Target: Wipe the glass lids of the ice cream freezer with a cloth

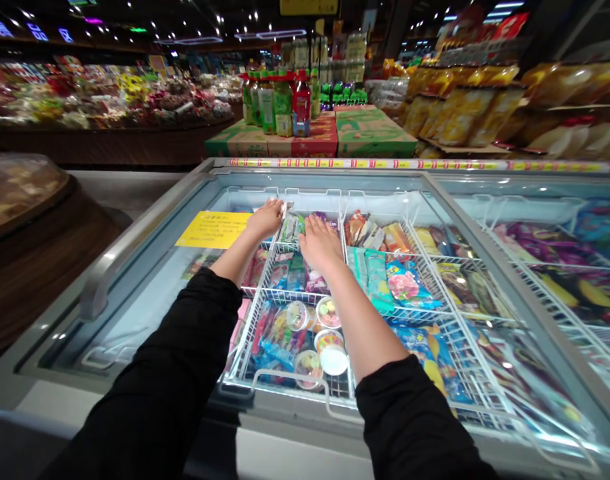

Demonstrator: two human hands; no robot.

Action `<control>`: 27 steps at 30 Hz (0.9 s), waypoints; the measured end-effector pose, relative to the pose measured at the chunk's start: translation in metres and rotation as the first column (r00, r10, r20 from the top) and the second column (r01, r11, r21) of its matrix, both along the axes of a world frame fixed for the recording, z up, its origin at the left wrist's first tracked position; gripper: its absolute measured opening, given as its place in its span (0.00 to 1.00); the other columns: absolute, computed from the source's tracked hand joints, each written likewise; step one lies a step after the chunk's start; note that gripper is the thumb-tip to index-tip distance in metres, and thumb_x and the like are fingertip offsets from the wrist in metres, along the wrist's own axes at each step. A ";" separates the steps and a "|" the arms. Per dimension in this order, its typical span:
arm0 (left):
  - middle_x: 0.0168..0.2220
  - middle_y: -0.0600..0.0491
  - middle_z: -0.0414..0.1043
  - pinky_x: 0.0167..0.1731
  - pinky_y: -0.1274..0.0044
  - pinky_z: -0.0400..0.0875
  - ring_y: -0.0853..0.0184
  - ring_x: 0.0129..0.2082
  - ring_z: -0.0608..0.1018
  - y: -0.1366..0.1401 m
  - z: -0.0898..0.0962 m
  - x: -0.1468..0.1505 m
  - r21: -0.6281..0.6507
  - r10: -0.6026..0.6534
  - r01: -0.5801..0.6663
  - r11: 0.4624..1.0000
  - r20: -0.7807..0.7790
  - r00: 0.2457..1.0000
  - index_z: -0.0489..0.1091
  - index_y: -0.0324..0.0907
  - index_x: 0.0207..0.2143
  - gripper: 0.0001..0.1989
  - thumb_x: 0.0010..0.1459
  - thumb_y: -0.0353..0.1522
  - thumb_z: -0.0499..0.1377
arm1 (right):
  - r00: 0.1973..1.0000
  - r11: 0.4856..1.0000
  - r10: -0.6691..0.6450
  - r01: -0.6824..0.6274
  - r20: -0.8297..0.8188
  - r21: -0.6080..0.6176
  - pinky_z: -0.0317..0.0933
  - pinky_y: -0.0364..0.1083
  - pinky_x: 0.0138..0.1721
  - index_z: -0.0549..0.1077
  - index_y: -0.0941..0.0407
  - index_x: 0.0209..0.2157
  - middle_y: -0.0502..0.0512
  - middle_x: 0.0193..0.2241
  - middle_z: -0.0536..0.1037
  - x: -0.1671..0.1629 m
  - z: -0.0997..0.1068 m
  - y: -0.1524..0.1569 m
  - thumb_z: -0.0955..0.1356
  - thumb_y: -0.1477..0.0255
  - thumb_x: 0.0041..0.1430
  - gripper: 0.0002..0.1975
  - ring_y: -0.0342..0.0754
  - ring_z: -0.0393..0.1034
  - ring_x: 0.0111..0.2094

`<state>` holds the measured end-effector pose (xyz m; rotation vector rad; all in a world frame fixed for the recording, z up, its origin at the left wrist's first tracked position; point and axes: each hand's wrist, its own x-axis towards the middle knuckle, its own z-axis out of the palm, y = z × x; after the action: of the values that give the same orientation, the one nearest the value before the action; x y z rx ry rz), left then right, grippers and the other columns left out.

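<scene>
Both my arms reach over a chest freezer with white wire baskets of packaged frozen goods. My left hand is at the back of the left basket section, its fingers bent and pressed together. A small whitish thing shows at its fingertips; I cannot tell what it is. My right hand lies palm down just to the right, fingers extended over green and purple packets. Whether it touches them is unclear. Nearer me are round cups and a blue and pink packet.
A yellow notice is on the glass at left. Wire dividers and a grey frame bar separate the sections. Bottles stand on boxes behind the freezer. A curved handle sits on the left rim.
</scene>
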<state>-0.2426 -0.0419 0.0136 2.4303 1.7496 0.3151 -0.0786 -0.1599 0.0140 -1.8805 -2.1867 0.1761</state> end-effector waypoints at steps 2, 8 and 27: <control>0.77 0.48 0.56 0.75 0.68 0.54 0.61 0.78 0.57 -0.013 -0.001 -0.009 0.015 0.027 -0.027 1.000 -0.006 1.000 0.59 0.42 0.74 0.28 0.76 0.34 0.44 | 1.000 1.000 -0.001 0.001 0.007 -0.010 0.36 0.54 0.77 0.54 0.71 0.75 0.67 0.78 0.52 0.000 0.001 -0.001 0.53 0.69 0.76 0.33 0.54 0.45 0.78; 0.77 0.49 0.55 0.74 0.69 0.56 0.62 0.77 0.58 -0.047 0.002 -0.003 -0.002 -0.112 0.112 0.994 -0.038 0.993 0.59 0.44 0.75 0.30 0.73 0.31 0.47 | 1.000 1.000 -0.008 0.008 0.012 -0.016 0.36 0.55 0.77 0.54 0.71 0.75 0.66 0.78 0.51 -0.002 0.001 -0.001 0.53 0.70 0.75 0.33 0.54 0.43 0.79; 0.75 0.46 0.60 0.74 0.66 0.57 0.60 0.76 0.61 -0.009 -0.002 -0.012 0.051 0.001 0.000 0.999 -0.005 1.000 0.61 0.41 0.73 0.28 0.75 0.32 0.46 | 0.998 0.998 -0.014 0.018 0.068 -0.067 0.38 0.52 0.76 0.54 0.70 0.75 0.67 0.78 0.53 -0.002 0.010 0.087 0.53 0.70 0.77 0.32 0.53 0.43 0.78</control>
<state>-0.2544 -0.0510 0.0117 2.4675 1.7655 0.3579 -0.0807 -0.0734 0.0239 -1.9666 -2.2355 0.1888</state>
